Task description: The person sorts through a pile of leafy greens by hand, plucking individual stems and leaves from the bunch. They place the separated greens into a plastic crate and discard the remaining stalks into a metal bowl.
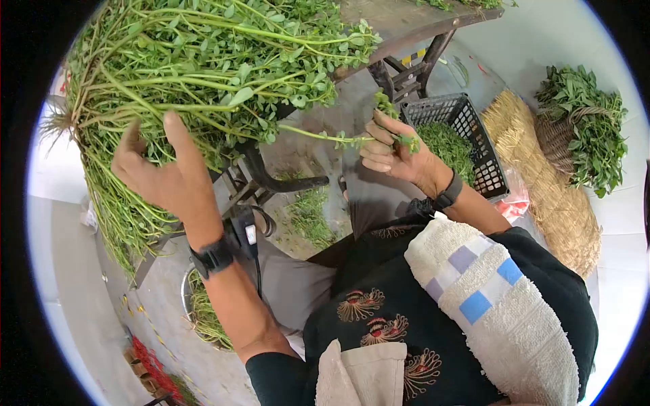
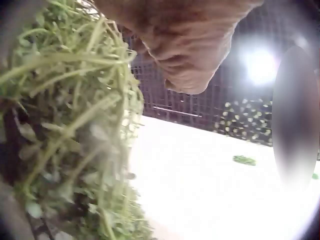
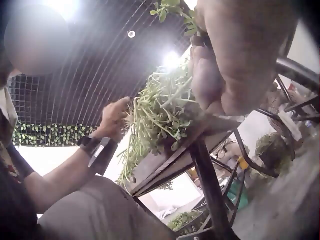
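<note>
Seated at a table (image 1: 389,20), a person works a tall heap of leafy green stems (image 1: 203,61), its pale roots bunched at the left end and its leafy tips lying toward the right — I view it from the head camera. The left hand (image 1: 162,172) is beside the stems, thumb and fingers apart; whether the thumb touches a stem, I cannot tell. The right hand (image 1: 396,152) is clamped on a small leafy sprig (image 1: 408,142), its fingers curled, leaves showing on both sides of the thumb. One long stem (image 1: 311,133) reaches out from the heap to these fingers.

Beyond the right forearm I see a black crate (image 1: 489,152) of loose greens (image 1: 443,145), a straw mat (image 1: 562,216) and a wicker basket (image 1: 554,139) with leafy plants (image 1: 596,145). More greens (image 1: 310,216) lie on the floor between the legs — and a round bowl (image 1: 185,291) of stems sits below the left forearm.
</note>
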`<action>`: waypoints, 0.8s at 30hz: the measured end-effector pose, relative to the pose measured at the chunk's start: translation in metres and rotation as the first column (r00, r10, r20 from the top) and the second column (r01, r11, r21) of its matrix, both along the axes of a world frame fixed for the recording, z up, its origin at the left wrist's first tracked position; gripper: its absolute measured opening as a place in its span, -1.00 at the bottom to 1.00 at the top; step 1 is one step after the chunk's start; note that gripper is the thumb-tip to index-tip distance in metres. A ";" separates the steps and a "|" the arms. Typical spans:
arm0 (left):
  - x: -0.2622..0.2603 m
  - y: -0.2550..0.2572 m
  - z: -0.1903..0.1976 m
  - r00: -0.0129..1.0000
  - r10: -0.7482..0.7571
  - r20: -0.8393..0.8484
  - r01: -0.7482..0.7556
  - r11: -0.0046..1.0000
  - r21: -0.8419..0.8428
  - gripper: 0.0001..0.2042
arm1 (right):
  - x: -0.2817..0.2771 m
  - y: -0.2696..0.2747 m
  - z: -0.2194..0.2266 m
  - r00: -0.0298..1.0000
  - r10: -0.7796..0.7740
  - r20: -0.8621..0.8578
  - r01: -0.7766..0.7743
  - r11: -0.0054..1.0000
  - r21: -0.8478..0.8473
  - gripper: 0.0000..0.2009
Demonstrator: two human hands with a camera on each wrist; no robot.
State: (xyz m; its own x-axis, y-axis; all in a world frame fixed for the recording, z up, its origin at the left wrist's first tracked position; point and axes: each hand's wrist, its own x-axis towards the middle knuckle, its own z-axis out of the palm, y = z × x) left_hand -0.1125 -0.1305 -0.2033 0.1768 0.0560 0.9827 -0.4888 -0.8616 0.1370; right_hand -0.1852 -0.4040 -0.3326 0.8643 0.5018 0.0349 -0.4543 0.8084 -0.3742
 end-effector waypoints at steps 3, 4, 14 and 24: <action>-0.039 -0.026 -0.007 0.664 -0.546 -0.511 0.364 0.833 -0.417 -0.74 | -0.001 -0.002 0.007 0.992 -0.060 0.114 0.062 0.998 -0.013 -0.52; -0.044 -0.029 -0.008 0.402 -0.528 -0.748 0.365 0.841 -0.398 -0.68 | -0.003 -0.002 0.012 0.987 -0.074 0.142 0.079 0.996 -0.030 -0.52; -0.035 -0.052 -0.044 -0.236 -0.756 -0.610 0.249 0.560 -0.790 -0.75 | -0.009 0.013 0.007 0.991 -0.037 0.129 0.057 0.986 -0.159 -0.66; -0.029 -0.043 -0.046 -0.198 -0.811 -0.551 0.152 0.530 -0.834 -0.69 | 0.002 -0.016 -0.002 0.901 -0.430 0.066 0.425 0.838 -0.343 -0.66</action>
State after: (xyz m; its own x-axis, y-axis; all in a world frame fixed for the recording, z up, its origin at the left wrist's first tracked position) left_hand -0.1414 -0.1739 -0.2498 0.9252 -0.3580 -0.1262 0.0985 -0.0946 0.9906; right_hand -0.1836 -0.4203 -0.3349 0.9947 0.0606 -0.0826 -0.1001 0.7462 -0.6581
